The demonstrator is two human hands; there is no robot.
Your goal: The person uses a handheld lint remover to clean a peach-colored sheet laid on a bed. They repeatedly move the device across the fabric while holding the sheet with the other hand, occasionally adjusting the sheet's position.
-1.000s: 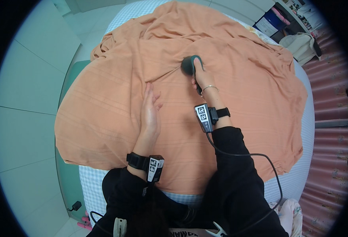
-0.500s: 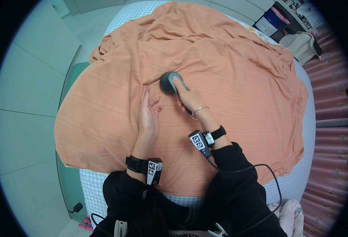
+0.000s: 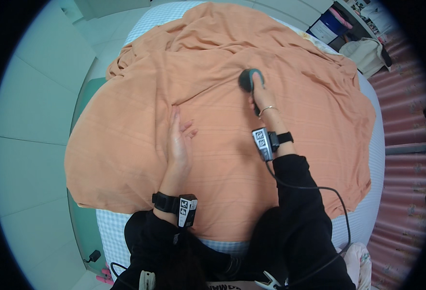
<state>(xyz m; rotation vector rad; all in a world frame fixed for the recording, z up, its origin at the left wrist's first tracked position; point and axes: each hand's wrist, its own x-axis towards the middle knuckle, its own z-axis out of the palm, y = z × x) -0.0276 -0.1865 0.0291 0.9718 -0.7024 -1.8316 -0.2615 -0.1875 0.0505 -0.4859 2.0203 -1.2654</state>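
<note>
Moving fabric shaver point(image 3: 246, 80) away from open, empty left hand point(image 3: 180, 140), wrapping right hand point(image 3: 260, 95) around handle point(image 3: 257, 109); seemingly midway, leaving orange blanket point(image 3: 227, 179) creased.

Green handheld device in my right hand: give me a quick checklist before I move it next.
1. Right hand gripping the green device by its handle: ok.
2. Left hand apart from the device: ok.
3. Orange blanket smooth between left hand and device: not ok, a crease runs there.
4. Black cable away from the device's head: ok.
5. Device switched on: cannot tell.
</note>
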